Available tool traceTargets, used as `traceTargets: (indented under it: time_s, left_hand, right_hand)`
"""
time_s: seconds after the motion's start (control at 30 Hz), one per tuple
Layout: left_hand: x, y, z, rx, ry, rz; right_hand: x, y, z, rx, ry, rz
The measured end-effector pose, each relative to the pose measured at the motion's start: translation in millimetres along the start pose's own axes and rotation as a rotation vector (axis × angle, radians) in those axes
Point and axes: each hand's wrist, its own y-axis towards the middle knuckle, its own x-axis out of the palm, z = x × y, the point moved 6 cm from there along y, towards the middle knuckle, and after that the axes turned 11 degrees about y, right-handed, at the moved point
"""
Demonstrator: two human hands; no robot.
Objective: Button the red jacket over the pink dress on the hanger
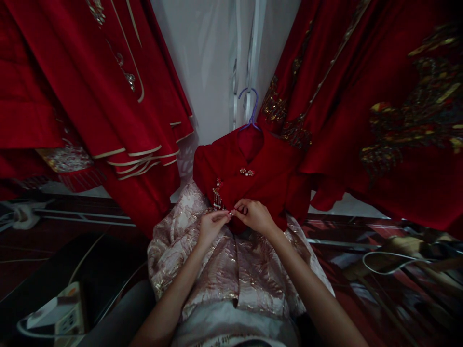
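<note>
A small red jacket [265, 166] hangs on a purple hanger [253, 111] in front of me. A beaded fastener [247, 172] sits below its collar, and a beaded tassel ornament [217, 195] hangs on its left side. Beneath the jacket spreads a shiny pale brocade skirt [213, 270]. My left hand [211, 225] and my right hand [255, 216] meet at the jacket's lower front, fingertips almost touching. Both are closed in a pinch around a small pearly beaded piece [232, 213], largely covered by the fingers.
Large red garments with pale edging [144, 140] hang at left, and red garments with gold sequin embroidery [408, 106] at right. A power strip [68, 313] lies on a black surface at lower left. A white cable [383, 270] loops over clutter at right.
</note>
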Motion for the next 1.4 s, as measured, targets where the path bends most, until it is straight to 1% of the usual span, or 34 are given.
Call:
traceTargets:
  time_s: [0.1,0.17,0.27,0.33,0.37,0.47,0.53,0.6,0.67,0.77,0.83,0.93,1.17,1.27,1.4]
  left_hand:
    - [-2.5,2,5,0.043,0.108,0.009]
    - [-1.9,2,8,0.089,0.164,0.031]
    - [-4.3,-1,9,0.141,0.219,0.131]
    - [-7.5,-3,11,0.184,0.288,0.196]
    - [-8.2,-4,13,0.214,0.337,0.209]
    - [-6.5,-10,23,0.304,0.511,0.195]
    - [-2.6,-15,30,0.356,0.619,0.176]
    - [2.1,-19,34,0.393,0.703,0.157]
    - [6.3,-23,35,0.422,0.754,0.137]
    - [9.3,-25,33,0.458,0.795,0.12]
    - [9.6,-25,31,0.472,0.823,0.119]
    - [10.2,-23,30,0.479,0.875,0.111]
    - [13.1,-21,36,0.515,0.929,0.083]
    - [12.5,-20,33,0.499,0.9,0.076]
    - [11.4,-16,26,0.463,0.776,0.059]
  right_hand:
    - [2,-2,-3,-0.008,-0.033,0.022]
    - [4,-3,-1,0.023,-0.075,0.019]
    - [0,-4,7,0.09,-0.131,-0.037]
    - [-11,-5,10,0.112,-0.118,-0.055]
    - [-18,-5,10,0.112,-0.092,-0.051]
    - [-39,-7,3,0.085,0.024,-0.038]
    - [-43,-9,-3,0.063,0.108,-0.091]
    - [-36,-11,-7,0.045,0.172,-0.172]
    - [-24,-12,-8,0.045,0.199,-0.237]
    - [-6,-13,-2,0.068,0.158,-0.284]
    - [2,-12,3,0.077,0.104,-0.282]
    - [5,-11,8,0.069,0.044,-0.24]
    - [14,-8,20,0.073,0.028,-0.251]
    - [17,-7,22,0.051,0.039,-0.252]
    - [19,-5,23,0.031,0.1,-0.261]
